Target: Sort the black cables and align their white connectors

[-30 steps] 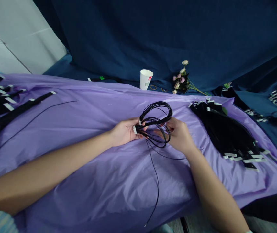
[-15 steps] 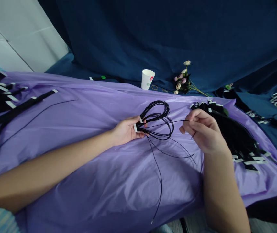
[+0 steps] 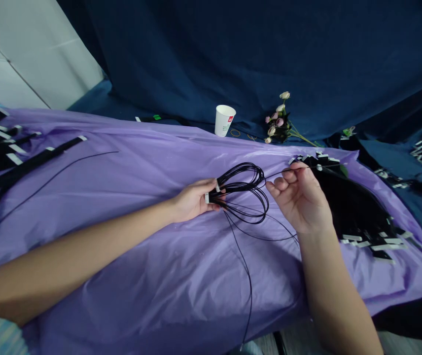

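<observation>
My left hand (image 3: 195,200) is closed around the connector end of a looped bundle of thin black wires (image 3: 248,170). White connectors (image 3: 207,197) show between its thumb and fingers. Several loops fan out to the right of that hand. Loose wire ends (image 3: 246,266) hang down over the purple cloth (image 3: 152,276). On the right, my right hand (image 3: 299,197) pinches one thin black wire (image 3: 278,174) between thumb and forefinger, its other fingers curled. That wire runs from the loops and sticks out past the fingertips to the right.
Black cables with white connectors lie in a pile at the right (image 3: 359,207) and another at the left (image 3: 22,162). Behind the cloth stand a white paper cup (image 3: 225,121) and artificial flowers (image 3: 279,121). A dark blue curtain (image 3: 233,54) hangs at the back.
My right hand has shifted up and turned, with the pinched wire now pointing up and right. The loops have swung slightly right and down. My left hand keeps its hold.
</observation>
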`<action>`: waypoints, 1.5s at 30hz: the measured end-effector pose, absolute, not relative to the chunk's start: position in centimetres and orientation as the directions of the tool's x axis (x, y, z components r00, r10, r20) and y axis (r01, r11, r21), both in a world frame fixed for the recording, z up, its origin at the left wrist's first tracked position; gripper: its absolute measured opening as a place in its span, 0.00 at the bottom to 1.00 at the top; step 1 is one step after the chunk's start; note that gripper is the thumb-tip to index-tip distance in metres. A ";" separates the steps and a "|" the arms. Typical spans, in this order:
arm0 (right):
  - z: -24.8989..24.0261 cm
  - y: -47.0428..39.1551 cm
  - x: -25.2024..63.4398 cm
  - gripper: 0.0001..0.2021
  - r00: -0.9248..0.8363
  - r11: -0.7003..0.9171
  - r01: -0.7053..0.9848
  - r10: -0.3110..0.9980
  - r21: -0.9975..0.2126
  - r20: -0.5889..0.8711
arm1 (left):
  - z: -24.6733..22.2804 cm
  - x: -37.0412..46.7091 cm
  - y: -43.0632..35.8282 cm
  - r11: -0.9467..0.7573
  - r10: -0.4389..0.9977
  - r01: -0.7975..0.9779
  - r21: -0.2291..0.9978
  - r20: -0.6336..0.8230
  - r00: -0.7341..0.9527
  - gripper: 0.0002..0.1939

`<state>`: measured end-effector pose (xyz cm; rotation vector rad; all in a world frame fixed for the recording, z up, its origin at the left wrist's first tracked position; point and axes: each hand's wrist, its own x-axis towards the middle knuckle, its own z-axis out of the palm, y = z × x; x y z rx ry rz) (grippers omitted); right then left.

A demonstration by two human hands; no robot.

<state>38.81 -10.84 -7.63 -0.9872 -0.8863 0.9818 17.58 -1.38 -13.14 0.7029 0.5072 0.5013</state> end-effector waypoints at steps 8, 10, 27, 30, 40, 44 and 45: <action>-7.8 -10.6 38.4 0.13 0.311 0.264 -0.173 0.929 -0.949 0.202 | -13.4 17.5 -1.6 0.622 0.565 -0.217 0.752 -0.239 0.789 0.09; -7.6 -10.7 38.2 0.11 0.314 0.279 -0.172 0.925 -0.945 0.216 | -13.3 17.5 -1.6 0.613 0.567 -0.216 0.760 -0.232 0.791 0.10; -9.1 -10.9 37.5 0.03 0.149 0.310 0.531 0.882 -0.789 0.447 | -13.6 17.7 -2.0 0.517 0.555 -0.191 0.834 -0.156 0.817 0.11; -9.3 -10.8 37.5 0.03 0.127 0.333 0.550 0.873 -0.766 0.470 | -13.6 17.7 -2.0 0.505 0.544 -0.180 0.844 -0.150 0.825 0.11; -9.4 -10.7 37.4 0.03 0.085 0.342 0.612 0.868 -0.713 0.490 | -13.7 17.6 -2.0 0.485 0.528 -0.174 0.857 -0.129 0.839 0.11; -9.4 -10.7 37.4 0.03 0.074 0.345 0.633 0.864 -0.693 0.497 | -13.7 17.6 -1.9 0.495 0.522 -0.182 0.849 -0.123 0.844 0.13; -9.3 -10.7 37.4 0.03 0.070 0.346 0.639 0.863 -0.687 0.501 | -13.7 17.6 -1.9 0.497 0.520 -0.182 0.848 -0.124 0.845 0.13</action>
